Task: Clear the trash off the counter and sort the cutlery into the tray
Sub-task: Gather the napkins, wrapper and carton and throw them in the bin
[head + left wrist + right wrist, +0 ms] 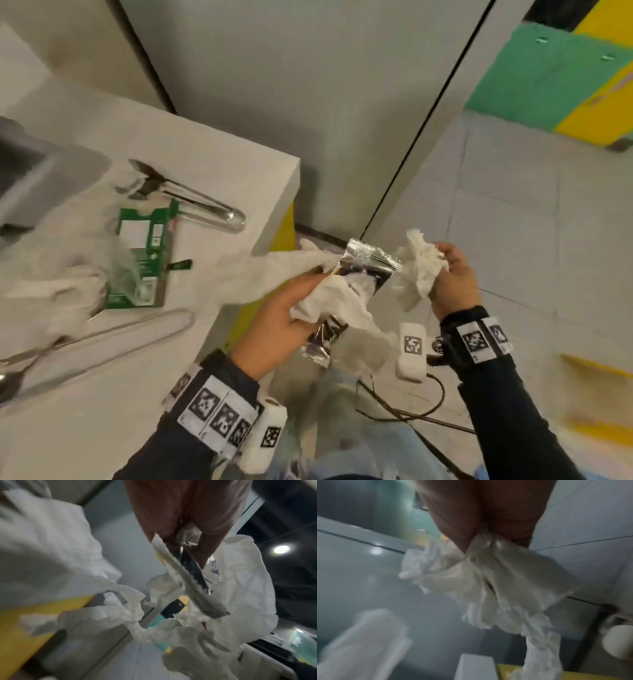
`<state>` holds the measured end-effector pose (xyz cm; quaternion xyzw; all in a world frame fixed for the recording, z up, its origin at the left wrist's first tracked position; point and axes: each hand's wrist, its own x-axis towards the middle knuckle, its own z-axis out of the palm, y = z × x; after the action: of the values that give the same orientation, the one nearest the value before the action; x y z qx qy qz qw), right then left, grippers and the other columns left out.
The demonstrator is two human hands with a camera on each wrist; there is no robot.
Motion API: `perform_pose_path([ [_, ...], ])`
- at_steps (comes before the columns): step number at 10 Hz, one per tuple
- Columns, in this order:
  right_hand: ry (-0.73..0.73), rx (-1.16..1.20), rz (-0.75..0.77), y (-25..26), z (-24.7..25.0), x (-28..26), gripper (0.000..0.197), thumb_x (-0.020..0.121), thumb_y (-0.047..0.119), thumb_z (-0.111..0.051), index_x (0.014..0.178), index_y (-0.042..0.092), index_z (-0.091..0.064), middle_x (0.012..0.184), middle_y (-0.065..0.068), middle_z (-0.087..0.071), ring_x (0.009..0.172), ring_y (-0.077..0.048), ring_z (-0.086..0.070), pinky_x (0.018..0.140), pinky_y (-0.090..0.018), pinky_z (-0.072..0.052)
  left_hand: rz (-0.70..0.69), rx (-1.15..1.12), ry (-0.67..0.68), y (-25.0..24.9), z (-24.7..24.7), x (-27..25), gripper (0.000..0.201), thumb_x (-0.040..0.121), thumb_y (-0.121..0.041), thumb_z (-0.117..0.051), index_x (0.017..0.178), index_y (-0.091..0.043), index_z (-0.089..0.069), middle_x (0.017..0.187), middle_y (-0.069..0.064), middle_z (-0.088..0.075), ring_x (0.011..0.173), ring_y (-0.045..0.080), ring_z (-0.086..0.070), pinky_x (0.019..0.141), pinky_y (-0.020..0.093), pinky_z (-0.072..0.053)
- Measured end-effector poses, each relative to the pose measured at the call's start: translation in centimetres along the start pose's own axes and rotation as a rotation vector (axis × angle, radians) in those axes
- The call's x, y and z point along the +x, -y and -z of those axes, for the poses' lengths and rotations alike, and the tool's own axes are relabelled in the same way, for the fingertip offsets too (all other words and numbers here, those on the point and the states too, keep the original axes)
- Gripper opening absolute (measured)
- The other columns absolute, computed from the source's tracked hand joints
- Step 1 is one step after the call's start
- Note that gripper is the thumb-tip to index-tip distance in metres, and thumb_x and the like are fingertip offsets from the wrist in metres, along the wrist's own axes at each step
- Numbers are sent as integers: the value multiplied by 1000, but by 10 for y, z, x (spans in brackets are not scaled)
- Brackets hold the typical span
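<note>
Right hand [488,513] grip pinching crumpled white tissue [488,585], blurred, hanging above grey floor [368,574]

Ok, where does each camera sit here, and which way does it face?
Head: worn on the head, facing forward and down past the white counter; shows left hand, right hand, both sleeves.
Left wrist: on that wrist, looking along the hand; fingers pinch a foil wrapper.
Right wrist: on that wrist, looking along the hand; fingers grip a crumpled tissue.
Shared: head and left wrist both show the foil wrapper.
</note>
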<state>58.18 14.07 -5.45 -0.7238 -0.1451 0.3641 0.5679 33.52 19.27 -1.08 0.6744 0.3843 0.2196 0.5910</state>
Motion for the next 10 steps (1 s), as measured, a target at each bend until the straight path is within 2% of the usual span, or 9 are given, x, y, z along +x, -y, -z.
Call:
perform_pose_path([
  [1,-122,15,-166,-48,25,39,41,86,-10,-39,75,26,-55,73,-4,-58,60,-18,-56,51,-26,-45,340,-128,-22,47,-42,65,41,80,-2,-66,110,-31,-62,84,-19,-64,65,-15,-62,62,13,-53],
  [2,-272,115,-328,-95,37,70,30,88,-6,-41,79,20,-53,74,-6,-54,62,-20,-50,52,-27,-42,615,-124,3,108,-69,119,27,85,-8,-62,107,-23,-62,80,-6,-64,71,11,-64,58,24,-53],
  [3,-353,211,-407,-148,39,101,26,89,-5,-39,79,16,-51,74,-8,-53,63,-20,-50,50,-23,-46,563,149,174,193,-93,175,31,82,-1,-61,105,-21,-64,95,5,-69,98,28,-63,79,31,-52],
  [4,-368,231,-464,-213,37,133,25,89,-1,-41,80,19,-53,79,-6,-55,70,-21,-52,61,-30,-44,504,363,402,287,-120,227,39,80,-3,-62,118,-13,-63,117,9,-68,109,20,-60,97,32,-47],
  [5,-255,14,-434,-273,32,163,26,86,-10,-42,85,15,-49,78,-4,-53,69,-21,-51,54,-17,-43,498,501,486,376,-141,272,34,82,-4,-58,115,-11,-65,115,11,-69,104,21,-62,85,25,-44],
  [7,-194,129,-428,-358,27,208,14,79,5,-49,78,18,-53,74,-6,-57,63,-22,-54,56,-31,-44,537,744,409,518,-164,340,29,93,-5,-46,117,4,-60,125,22,-61,118,33,-55,92,26,-37],
  [8,-106,304,-415,-386,31,220,12,76,15,-42,76,15,-53,64,-1,-61,57,-18,-56,49,-26,-43,690,1401,443,653,-164,384,44,97,-28,-34,120,1,-58,119,16,-63,116,17,-56,88,23,-34],
  [9,14,393,-431,-405,36,226,21,75,30,-47,83,11,-52,67,2,-66,61,-14,-61,48,-24,-48,763,1446,-529,713,-165,388,83,92,-46,-14,135,20,13,142,43,11,136,48,15,85,13,-25],
  [10,87,266,-509,-428,32,229,16,86,22,-43,90,11,-54,81,-5,-62,71,-17,-59,55,-21,-49,836,514,-30,664,-169,385,35,91,-27,-50,124,-20,-57,133,9,-57,124,30,-51,96,35,-45],
])
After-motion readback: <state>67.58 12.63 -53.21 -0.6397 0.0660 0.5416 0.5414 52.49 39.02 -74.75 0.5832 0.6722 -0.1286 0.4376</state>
